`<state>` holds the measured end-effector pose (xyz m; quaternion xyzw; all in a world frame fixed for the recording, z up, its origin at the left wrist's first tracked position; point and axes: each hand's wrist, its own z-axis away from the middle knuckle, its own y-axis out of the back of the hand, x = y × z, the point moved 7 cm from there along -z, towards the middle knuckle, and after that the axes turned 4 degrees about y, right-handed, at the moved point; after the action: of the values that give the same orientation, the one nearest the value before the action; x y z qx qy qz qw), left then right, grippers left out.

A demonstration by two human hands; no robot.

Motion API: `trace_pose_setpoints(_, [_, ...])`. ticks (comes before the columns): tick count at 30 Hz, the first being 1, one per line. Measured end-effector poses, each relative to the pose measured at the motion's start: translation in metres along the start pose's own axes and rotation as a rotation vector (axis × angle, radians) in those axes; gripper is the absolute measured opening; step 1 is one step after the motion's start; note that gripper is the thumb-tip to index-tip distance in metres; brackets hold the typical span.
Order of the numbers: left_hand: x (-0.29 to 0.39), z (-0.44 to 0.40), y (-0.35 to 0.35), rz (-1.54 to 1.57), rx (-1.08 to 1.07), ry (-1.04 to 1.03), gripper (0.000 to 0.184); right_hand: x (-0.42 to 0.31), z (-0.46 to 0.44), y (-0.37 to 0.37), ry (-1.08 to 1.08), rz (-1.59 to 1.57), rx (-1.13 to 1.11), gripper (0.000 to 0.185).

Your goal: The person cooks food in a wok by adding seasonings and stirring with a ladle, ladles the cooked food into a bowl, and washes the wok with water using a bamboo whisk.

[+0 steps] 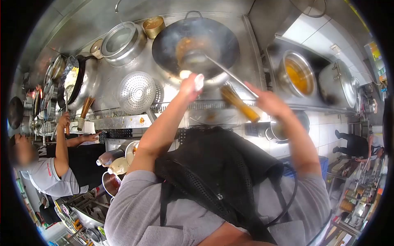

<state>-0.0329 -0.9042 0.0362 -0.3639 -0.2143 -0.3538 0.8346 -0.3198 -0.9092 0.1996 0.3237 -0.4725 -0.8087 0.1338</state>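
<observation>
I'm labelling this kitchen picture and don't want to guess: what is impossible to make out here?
All in the head view:
- What the food in the wok is: veiled by steam, partly behind the ladle.
- Wok rim under the left hand: covered by hand and white cloth.
- Right hand's exact finger grip: blurred.
- Far-right person's hands: too small.

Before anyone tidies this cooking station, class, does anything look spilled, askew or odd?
Orange food scraps sit on the metal front ledge near the perforated strainer, outside any pan, so they look spilled. The whisk-like brush lies slantwise, its handle towards the person, perhaps easily knocked. No damage is plainly visible.
</observation>
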Motion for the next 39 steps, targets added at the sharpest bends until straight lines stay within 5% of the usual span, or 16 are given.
trace_pose_setpoints(4, [-0.062,0.03,0.043,0.079,-0.023,-0.052,0.012,-0.01,-0.02,-0.009,-0.235,0.188,0.026,0.084])
trace_pose_setpoints(7, [-0.069,0.103,0.037,0.133,-0.001,-0.104,0.011,-0.021,0.023,0.012,-0.122,0.103,0.095,0.084])
trace_pose_setpoints(9, [-0.045,0.104,0.03,0.183,0.025,0.018,0.011,-0.01,0.052,0.026,0.098,-0.165,0.092,0.083])
trace_pose_setpoints(11, [0.018,0.091,0.001,0.289,-0.022,-0.07,0.012,-0.01,0.069,0.046,-0.002,-0.189,-0.092,0.083])
trace_pose_setpoints(13, [0.036,0.051,-0.014,0.094,0.041,0.045,0.015,0.008,0.054,0.036,0.224,-0.158,0.027,0.083])
trace_pose_setpoints(17, [-0.021,-0.012,0.021,0.027,-0.121,-0.065,0.021,0.031,-0.003,-0.008,-0.179,0.066,0.048,0.082])
trace_pose_setpoints(19, [-0.056,0.028,0.045,0.031,0.045,-0.009,0.02,0.029,-0.006,-0.01,-0.251,0.088,0.12,0.082])
trace_pose_setpoints(23, [-0.04,0.106,0.025,0.161,0.022,-0.037,0.015,0.047,0.072,-0.055,-0.18,-0.552,0.441,0.087])
trace_pose_setpoints(27, [0.028,0.035,0.012,0.043,-0.131,0.021,0.011,0.049,0.112,-0.061,-0.206,-0.959,0.566,0.087])
trace_pose_setpoints(29, [0.025,0.071,-0.002,0.037,0.046,0.003,0.017,0.045,0.127,-0.043,-0.21,-1.157,0.66,0.082])
trace_pose_setpoints(31, [0.013,0.088,0.001,0.016,-0.137,0.116,0.015,0.057,0.142,-0.04,-0.279,-1.188,0.795,0.078])
trace_pose_setpoints(34, [0.024,0.069,0.001,0.047,0.062,0.061,0.021,0.074,0.16,-0.032,-0.483,-1.151,0.896,0.08])
trace_pose_setpoints(37, [0.027,0.03,-0.008,0.007,0.028,0.044,0.017,0.105,0.172,-0.029,-0.64,-1.103,0.861,0.08])
trace_pose_setpoints(38, [0.02,0.017,-0.001,-0.031,0.037,0.057,0.017,0.116,0.177,-0.035,-0.608,-1.331,0.85,0.082])
trace_pose_setpoints(39, [0.012,0.025,0.001,0.039,-0.044,-0.029,0.016,0.116,0.182,-0.034,-0.65,-1.1,0.855,0.082])
